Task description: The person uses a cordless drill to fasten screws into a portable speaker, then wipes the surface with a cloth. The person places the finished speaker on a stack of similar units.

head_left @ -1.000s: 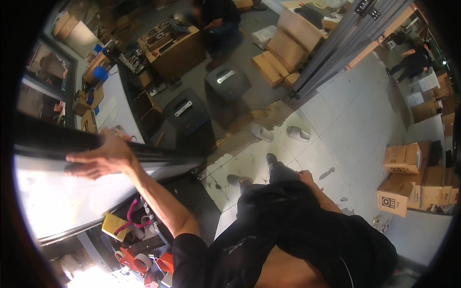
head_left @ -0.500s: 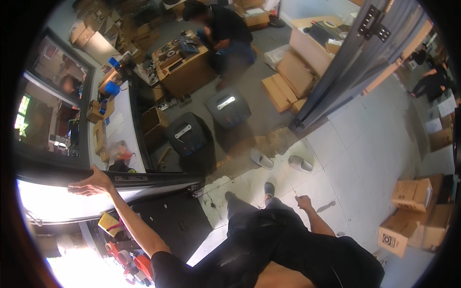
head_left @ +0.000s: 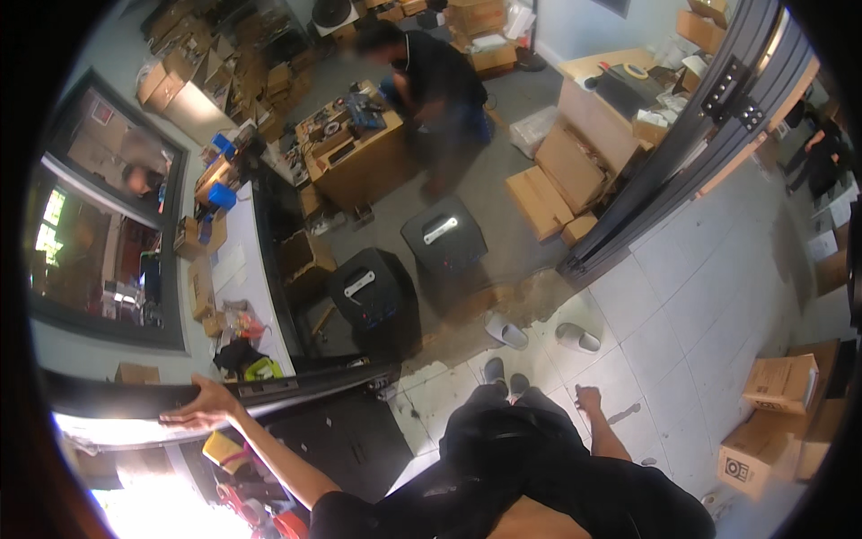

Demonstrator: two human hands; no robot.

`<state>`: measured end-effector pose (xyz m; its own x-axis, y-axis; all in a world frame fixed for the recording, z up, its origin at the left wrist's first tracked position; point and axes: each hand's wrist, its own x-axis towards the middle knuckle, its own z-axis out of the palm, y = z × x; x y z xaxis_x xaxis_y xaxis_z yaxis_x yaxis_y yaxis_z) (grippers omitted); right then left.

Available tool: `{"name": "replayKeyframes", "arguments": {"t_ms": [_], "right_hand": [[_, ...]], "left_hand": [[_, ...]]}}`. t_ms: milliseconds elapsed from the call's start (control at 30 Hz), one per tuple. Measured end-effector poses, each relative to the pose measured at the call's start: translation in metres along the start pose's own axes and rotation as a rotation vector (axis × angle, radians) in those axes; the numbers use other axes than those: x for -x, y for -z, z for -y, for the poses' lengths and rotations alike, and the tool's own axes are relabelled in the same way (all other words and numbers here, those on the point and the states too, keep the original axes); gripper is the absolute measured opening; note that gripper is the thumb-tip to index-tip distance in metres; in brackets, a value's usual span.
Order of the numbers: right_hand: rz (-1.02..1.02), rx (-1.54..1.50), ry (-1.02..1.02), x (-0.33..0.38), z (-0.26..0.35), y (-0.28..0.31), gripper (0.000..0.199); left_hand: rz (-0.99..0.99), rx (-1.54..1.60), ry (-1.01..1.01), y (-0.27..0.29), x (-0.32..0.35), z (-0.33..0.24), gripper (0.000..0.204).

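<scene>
At the left, my left hand (head_left: 206, 406) lies against the dark-framed door (head_left: 314, 384), thumb up on the frame and fingers stretched out over the bright panel. It is open. My right hand (head_left: 588, 398) hangs over the white tiled floor (head_left: 660, 346), fingers curled in, and no object shows in it. My feet in grey shoes stand together just before the doorway. Ahead of them lie two loose light grey slippers, a left one (head_left: 506, 331) and a right one (head_left: 577, 338).
Two black cases (head_left: 444, 235) with light handles stand inside the doorway. Beyond them a person in black (head_left: 440, 76) bends beside a cluttered low table (head_left: 359, 171). Cardboard boxes (head_left: 779, 384) stand at the right. A dark folded door (head_left: 664, 148) bounds the opening's right side.
My view has shifted, and the room ahead sits lower and further right. My feet have come together. My left hand is still on the door; my right hand still hangs curled.
</scene>
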<state>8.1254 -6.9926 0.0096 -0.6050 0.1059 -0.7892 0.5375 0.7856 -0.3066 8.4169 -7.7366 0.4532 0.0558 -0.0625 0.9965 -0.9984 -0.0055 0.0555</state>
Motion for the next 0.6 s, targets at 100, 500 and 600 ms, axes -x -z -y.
{"name": "replayKeyframes", "arguments": {"t_ms": [100,500,600], "right_hand": [[-0.026,0.174,0.088,0.033,0.019,-0.022,0.05],[-0.124,0.103,0.21,-0.036,0.144,0.041,0.048],[-0.172,0.085,0.277,-0.042,0.167,0.044,0.047]], "left_hand": [[0.001,-0.03,0.013,0.001,0.002,0.002,0.111],[-0.051,-0.037,0.005,0.001,0.004,0.007,0.114],[-0.029,-0.01,0.024,-0.003,0.009,0.014,0.112]]}}
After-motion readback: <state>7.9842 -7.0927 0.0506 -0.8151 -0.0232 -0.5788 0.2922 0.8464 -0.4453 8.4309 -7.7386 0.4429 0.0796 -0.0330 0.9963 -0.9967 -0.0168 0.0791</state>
